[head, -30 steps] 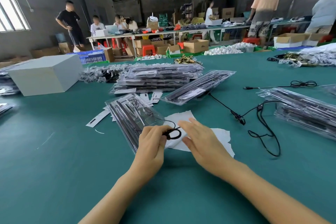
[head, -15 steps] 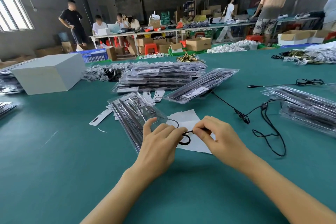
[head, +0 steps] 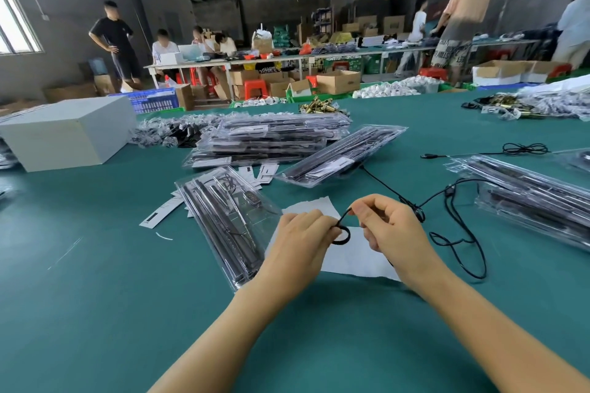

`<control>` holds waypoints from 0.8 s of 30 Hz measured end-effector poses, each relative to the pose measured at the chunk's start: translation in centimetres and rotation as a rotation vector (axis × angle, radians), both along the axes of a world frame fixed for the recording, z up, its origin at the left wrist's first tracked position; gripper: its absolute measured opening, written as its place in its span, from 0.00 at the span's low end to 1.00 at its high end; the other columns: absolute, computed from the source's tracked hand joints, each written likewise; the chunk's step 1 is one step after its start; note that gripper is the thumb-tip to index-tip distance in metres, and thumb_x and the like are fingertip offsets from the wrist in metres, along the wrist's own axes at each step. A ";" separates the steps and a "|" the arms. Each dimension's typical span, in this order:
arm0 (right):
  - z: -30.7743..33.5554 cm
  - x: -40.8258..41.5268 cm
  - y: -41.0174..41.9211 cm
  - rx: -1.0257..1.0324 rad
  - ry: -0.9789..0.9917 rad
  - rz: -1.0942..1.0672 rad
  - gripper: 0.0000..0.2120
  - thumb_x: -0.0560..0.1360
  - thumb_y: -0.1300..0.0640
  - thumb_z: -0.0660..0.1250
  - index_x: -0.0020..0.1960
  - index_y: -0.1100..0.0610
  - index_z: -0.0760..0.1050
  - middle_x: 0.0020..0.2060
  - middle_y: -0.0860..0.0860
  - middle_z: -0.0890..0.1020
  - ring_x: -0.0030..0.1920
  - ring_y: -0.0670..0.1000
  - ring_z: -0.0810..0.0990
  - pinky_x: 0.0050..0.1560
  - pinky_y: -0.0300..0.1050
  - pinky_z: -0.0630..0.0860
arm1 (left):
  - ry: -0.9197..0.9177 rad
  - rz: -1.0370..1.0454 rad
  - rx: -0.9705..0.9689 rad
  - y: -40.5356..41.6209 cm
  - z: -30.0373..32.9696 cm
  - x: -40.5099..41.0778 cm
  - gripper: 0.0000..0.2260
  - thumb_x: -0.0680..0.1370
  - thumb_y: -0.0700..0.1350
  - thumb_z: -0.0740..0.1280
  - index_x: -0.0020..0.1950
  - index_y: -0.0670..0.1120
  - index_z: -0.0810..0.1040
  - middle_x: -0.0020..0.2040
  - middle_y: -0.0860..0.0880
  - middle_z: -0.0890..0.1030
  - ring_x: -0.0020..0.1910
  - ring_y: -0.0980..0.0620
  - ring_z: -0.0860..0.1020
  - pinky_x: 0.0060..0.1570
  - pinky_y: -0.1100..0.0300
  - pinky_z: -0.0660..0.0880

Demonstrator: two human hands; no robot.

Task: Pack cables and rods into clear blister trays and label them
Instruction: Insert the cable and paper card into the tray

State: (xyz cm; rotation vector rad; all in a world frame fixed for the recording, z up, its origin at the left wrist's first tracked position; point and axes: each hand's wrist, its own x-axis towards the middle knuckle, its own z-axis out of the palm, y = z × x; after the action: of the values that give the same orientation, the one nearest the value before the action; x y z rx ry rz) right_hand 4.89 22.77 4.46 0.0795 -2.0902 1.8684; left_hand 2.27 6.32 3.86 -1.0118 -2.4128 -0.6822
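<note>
Head view: left hand (head: 298, 241) and right hand (head: 394, 230) each close their grip on a thin black cable (head: 341, 230), winding a small coil. Just left of the grip lies the open blister tray (head: 223, 220). If the pinch slackens, the coil would likely spring apart.

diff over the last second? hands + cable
The right hand, flat on the white paper a second ago, has pinched the black cable and drawn it up and right. The left hand keeps pinching the small cable coil. The blister tray under the left hand, the stacks and the loose cable have not moved.
</note>
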 end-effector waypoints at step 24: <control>-2.6 1.0 -5.8 0.314 0.142 -0.005 0.07 0.81 0.57 0.60 0.44 0.53 0.72 0.28 0.42 0.75 0.29 0.44 0.69 0.31 0.36 0.66 | -0.892 0.003 1.261 0.9 -0.4 0.9 0.11 0.81 0.42 0.63 0.42 0.46 0.82 0.40 0.48 0.79 0.42 0.53 0.75 0.45 0.63 0.73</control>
State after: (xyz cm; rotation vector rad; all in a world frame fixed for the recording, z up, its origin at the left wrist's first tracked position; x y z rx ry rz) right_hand 5.89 16.97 1.86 0.2735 -2.2598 1.4697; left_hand 3.21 7.25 3.47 -0.1168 -1.7807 -2.5544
